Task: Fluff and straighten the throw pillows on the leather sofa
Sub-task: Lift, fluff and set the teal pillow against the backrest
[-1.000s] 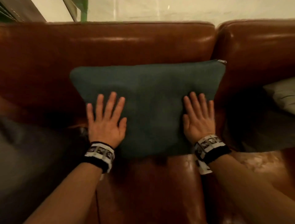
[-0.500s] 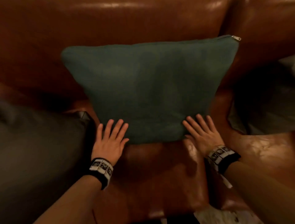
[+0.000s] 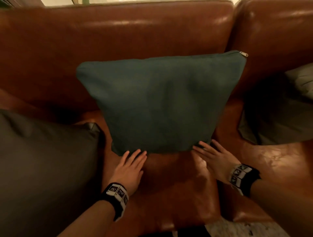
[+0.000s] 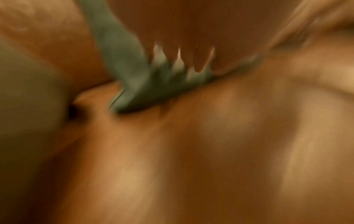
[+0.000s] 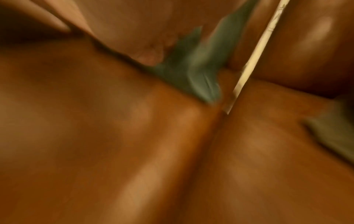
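Sofa [image 3: 118, 42]: brown glossy leather, warm highlights on backrest and seat. Pale wall [image 3: 152, 1] strip above the backrest; light speckled floor [image 3: 237, 228] at the seat's front edge. Lighting dim, warm.

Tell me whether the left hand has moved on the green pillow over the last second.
Yes. The left hand slid down the green pillow from its face to its bottom edge, by the sofa seat.

sofa [image 3: 169, 194]: brown leather, glossy seat and back | teal pillow [image 3: 160, 104] centre, upright against the back, zip at top | dark pillow [image 3: 42, 169] at 8 o'clock | grey pillow [image 3: 279, 121] at 3 o'clock
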{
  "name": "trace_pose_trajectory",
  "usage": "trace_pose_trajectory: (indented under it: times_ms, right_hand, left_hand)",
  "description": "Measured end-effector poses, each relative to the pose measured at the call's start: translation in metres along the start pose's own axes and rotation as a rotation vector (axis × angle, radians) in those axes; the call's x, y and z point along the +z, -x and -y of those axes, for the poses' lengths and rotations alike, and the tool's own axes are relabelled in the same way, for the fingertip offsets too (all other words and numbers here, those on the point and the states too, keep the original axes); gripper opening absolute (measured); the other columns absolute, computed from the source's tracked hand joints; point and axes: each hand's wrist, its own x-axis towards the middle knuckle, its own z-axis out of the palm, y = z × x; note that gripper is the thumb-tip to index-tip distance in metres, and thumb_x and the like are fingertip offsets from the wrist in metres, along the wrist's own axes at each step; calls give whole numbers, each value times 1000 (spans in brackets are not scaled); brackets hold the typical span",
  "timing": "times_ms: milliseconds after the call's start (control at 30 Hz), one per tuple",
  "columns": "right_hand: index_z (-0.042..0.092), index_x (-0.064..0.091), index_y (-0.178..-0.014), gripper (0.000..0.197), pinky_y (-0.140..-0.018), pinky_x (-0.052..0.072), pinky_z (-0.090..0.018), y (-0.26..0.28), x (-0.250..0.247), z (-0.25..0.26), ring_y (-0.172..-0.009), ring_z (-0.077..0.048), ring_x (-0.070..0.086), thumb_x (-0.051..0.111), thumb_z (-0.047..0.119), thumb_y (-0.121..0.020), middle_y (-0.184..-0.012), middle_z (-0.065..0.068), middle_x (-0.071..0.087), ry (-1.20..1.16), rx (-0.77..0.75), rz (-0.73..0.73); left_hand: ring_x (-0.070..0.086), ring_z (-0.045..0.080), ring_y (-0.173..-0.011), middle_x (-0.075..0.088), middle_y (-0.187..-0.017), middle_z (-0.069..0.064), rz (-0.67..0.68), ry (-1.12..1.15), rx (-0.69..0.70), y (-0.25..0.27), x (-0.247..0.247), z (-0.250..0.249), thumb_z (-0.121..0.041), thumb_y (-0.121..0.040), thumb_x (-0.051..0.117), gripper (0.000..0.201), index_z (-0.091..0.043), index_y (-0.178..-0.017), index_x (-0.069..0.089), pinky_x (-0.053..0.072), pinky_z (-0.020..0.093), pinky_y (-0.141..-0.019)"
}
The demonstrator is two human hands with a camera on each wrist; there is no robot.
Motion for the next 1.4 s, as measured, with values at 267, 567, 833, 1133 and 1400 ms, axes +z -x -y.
trace_pose_trajectory:
  times_ms: [267,567,833,1133,1400]
  right_hand:
    - [13,52,-139,46,-114,28,-49,-85,-208,-20,-133,-29,42,43,22,-95,-139,-9,53,-408,315,-915]
    - [25,21,-154,61,-121,3,-46,-84,-207,-95,-150,-16,6,10,48,-99,-162,4,19,-292,736,-383]
    - [30,21,-153,55,-121,0,-42,-151,-248,-54,-150,-16,9,12,43,-100,-161,9,20,-332,463,-275]
    - [23,26,-152,57,-121,7,-45,-128,-257,-69,-150,-22,12,18,39,-98,-160,4,25,-329,536,-405]
    - [33,14,-154,57,-121,1,-42,-85,-196,-129,-151,-19,3,12,45,-99,-163,6,13,-398,744,-270]
  left_hand:
    - [33,35,-142,45,-150,6,-868,253,-138,-86,-215,-20,-31,-95,43,49,-19,-142,50,23,51,-117]
    - [28,36,-144,44,-152,5,-464,46,-551,-76,-232,104,-48,-96,25,59,-23,-147,42,11,59,-118]
    - [35,25,-142,45,-151,-1,-409,92,-237,-129,-257,38,-43,-96,15,61,-24,-148,39,18,45,-120]
    - [30,33,-144,42,-153,1,-501,94,-320,-125,-268,23,-46,-95,22,58,-26,-147,40,14,54,-119]
    - [36,33,-141,44,-152,5,-470,9,-394,-86,-229,101,-52,-96,23,61,-24,-148,39,20,48,-116]
